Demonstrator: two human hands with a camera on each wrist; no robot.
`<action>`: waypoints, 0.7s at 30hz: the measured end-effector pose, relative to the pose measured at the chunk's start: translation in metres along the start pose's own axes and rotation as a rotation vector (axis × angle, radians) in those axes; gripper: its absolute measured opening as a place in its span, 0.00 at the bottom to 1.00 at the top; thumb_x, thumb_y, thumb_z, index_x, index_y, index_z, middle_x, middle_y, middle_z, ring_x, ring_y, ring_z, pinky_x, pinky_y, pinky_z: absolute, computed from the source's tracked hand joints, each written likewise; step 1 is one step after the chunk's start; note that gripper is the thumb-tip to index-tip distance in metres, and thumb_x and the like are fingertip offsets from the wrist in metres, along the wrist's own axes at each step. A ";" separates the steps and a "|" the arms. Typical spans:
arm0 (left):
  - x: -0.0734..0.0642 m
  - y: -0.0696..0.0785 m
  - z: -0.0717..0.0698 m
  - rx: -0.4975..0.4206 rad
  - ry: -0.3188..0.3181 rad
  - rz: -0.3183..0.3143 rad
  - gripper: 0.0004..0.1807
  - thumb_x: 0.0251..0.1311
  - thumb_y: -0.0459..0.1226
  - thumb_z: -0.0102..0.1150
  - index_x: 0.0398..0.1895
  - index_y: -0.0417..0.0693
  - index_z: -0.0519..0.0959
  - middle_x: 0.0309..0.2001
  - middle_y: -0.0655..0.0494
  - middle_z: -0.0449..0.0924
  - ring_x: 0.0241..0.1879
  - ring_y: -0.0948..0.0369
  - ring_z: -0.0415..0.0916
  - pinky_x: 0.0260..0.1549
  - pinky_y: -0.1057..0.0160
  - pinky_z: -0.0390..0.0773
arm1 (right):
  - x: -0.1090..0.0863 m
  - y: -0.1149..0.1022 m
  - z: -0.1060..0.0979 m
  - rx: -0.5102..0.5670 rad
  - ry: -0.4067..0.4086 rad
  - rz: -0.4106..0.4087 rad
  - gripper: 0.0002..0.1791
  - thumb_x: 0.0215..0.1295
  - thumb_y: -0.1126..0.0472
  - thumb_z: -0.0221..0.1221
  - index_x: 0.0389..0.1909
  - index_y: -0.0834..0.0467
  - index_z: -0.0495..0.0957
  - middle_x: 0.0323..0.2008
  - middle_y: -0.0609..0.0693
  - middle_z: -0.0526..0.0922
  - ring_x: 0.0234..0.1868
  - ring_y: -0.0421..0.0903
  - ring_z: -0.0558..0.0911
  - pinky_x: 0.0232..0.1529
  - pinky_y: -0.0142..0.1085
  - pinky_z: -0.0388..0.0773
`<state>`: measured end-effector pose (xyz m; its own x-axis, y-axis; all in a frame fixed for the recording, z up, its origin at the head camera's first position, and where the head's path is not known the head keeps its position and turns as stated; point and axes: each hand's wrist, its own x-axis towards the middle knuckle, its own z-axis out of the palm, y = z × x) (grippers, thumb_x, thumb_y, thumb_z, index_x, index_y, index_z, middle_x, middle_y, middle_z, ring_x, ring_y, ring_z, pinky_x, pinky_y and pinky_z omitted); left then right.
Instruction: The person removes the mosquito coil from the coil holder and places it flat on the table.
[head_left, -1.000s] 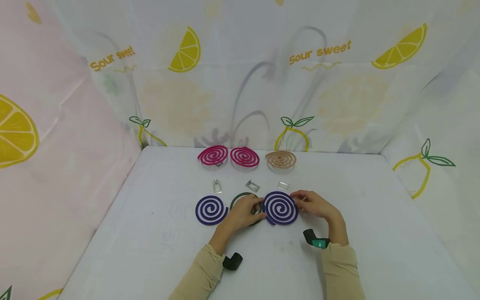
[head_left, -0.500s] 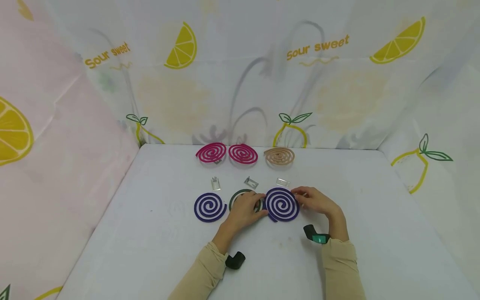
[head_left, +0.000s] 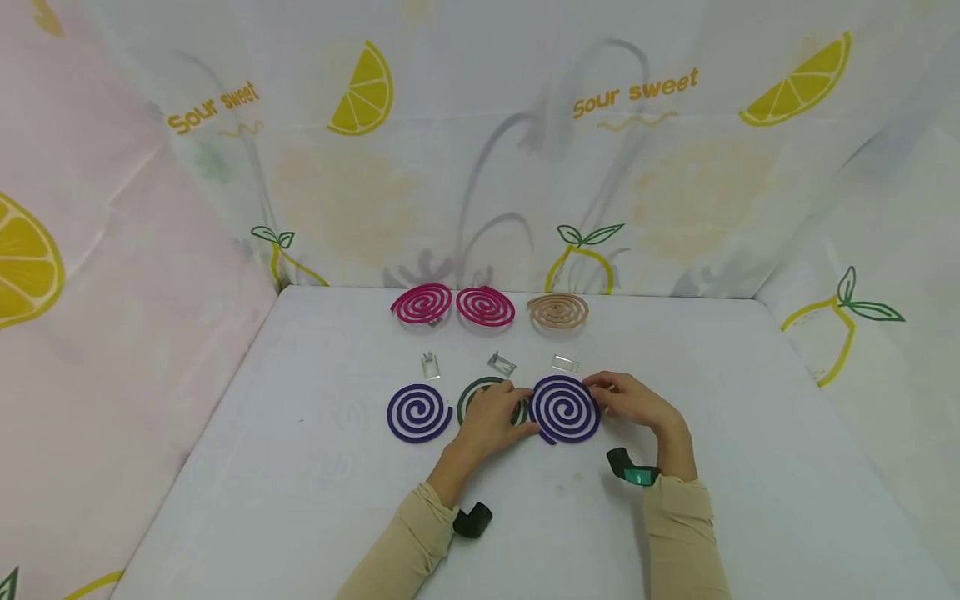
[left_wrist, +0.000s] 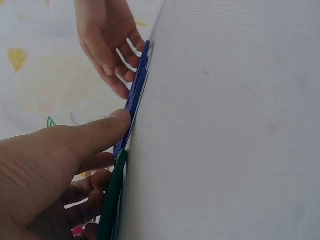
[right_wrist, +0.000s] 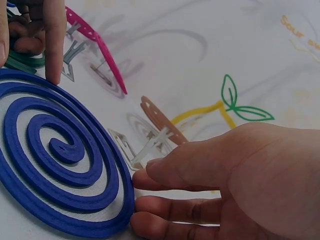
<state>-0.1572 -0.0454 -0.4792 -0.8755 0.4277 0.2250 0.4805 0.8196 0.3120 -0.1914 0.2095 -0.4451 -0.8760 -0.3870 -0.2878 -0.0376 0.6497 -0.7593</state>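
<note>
Head view, lower centre: left hand and right hand touch the violet coil, grip relaxed. Pink coils and tan coil, upper centre, look mounted; three flat coils apparently remain.

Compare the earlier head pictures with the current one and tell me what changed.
Allowing for a slight camera shift, the right purple spiral has slid a little to the right. The left hand and the right hand, at its opposite edges, have shifted right with it. Nothing was visibly taken hold of or let go. The left purple spiral, green spiral, pink spirals and tan spiral stayed put.
</note>
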 end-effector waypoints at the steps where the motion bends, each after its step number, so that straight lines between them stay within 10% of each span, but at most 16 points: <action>1: 0.000 0.000 0.000 -0.003 0.013 0.007 0.31 0.46 0.55 0.68 0.53 0.51 0.79 0.28 0.59 0.70 0.26 0.65 0.61 0.26 0.67 0.59 | 0.000 0.000 0.000 0.006 0.004 0.003 0.19 0.71 0.60 0.47 0.58 0.65 0.71 0.49 0.61 0.78 0.44 0.49 0.76 0.42 0.38 0.78; 21: 0.011 -0.003 -0.009 -0.252 -0.007 -0.073 0.18 0.61 0.46 0.58 0.52 0.48 0.78 0.30 0.61 0.76 0.26 0.68 0.69 0.27 0.71 0.70 | 0.001 0.002 -0.002 0.047 0.141 -0.065 0.16 0.69 0.64 0.48 0.53 0.67 0.72 0.40 0.62 0.78 0.36 0.48 0.76 0.33 0.35 0.75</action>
<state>-0.1683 -0.0466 -0.4697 -0.9082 0.3745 0.1870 0.4129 0.7278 0.5476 -0.1936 0.2121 -0.4458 -0.9315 -0.3294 -0.1546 -0.0768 0.5933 -0.8013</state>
